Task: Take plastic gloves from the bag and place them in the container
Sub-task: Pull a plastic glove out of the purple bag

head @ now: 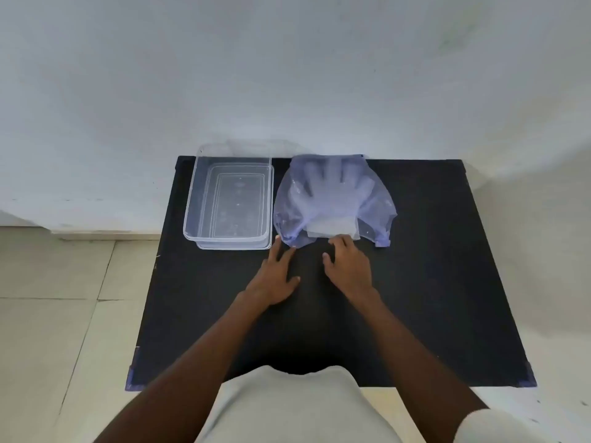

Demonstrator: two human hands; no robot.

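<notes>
A translucent bluish plastic bag lies on the black table, its mouth facing me. Clear plastic gloves show through it, and their cuffs stick out of the mouth. To the bag's left stands a clear rectangular container with nothing in it. My left hand lies flat with fingers apart, fingertips at the bag's near left edge. My right hand rests with its fingertips touching the glove cuffs at the bag's mouth, gripping nothing that I can see.
The table stands against a white wall. Tiled floor lies to the left and right. My lap in light clothing is at the table's near edge.
</notes>
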